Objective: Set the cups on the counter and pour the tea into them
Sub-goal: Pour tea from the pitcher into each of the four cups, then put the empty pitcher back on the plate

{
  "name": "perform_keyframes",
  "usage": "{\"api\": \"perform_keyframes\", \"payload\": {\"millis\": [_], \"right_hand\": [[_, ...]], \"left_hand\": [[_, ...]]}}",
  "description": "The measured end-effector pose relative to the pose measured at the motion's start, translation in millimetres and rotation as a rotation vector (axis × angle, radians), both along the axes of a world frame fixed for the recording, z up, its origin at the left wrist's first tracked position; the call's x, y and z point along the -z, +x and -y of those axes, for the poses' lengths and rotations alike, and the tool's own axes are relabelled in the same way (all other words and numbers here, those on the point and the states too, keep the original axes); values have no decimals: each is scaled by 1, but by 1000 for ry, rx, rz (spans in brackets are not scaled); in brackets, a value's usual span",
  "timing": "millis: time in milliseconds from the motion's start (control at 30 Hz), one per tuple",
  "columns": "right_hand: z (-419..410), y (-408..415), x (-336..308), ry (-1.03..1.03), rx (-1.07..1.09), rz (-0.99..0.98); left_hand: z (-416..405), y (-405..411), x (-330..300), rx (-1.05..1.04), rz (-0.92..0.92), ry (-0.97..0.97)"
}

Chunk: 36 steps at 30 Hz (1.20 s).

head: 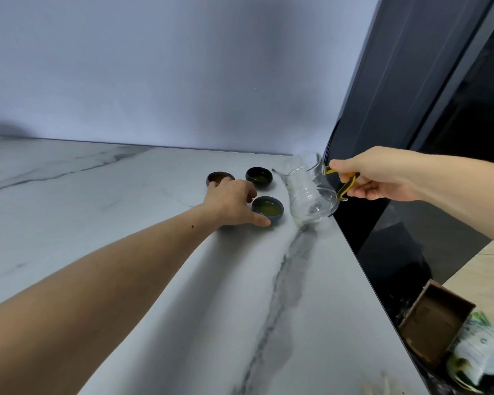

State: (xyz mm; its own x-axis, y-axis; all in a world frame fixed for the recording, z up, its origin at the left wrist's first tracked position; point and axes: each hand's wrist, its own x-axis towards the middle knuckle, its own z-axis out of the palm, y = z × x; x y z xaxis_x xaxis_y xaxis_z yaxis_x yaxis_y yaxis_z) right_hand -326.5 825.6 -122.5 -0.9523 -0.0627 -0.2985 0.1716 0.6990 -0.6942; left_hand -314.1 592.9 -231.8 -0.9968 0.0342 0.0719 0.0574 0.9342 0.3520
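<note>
Two hands (pixel 234 199); three cups (pixel 267 213); one pitcher (pixel 311 195)

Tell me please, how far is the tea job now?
Done: three cups stand on the counter; the blue cup and black cup hold tea. In hand: right hand holds the tilted, nearly empty glass pitcher; left hand touches the blue cup. Brown cup: unclear.
</note>
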Motion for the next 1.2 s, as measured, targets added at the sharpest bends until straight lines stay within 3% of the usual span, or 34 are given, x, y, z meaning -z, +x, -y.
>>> {"api": "perform_keyframes", "payload": {"millis": [133,333,533,767,967,1200], "right_hand": [[7,-13,-20,-67,2,-66],[40,-38,-46,-188,-28,-161],[111,-38,-68,-284,-134,-149],[190,-7,-139,-345,-240,65],[252,24,-187,-338,-337,76],[346,65,-200,-378,-437,103]], "left_hand": [[11,-8,-19,83,-13,-41],[44,-16,-63,186,-112,-253],[104,8,-106,87,16,-324],[178,66,-193,-144,211,-189],[227,113,-257,-266,257,-223],[304,172,-281,-317,309,-271]]}}
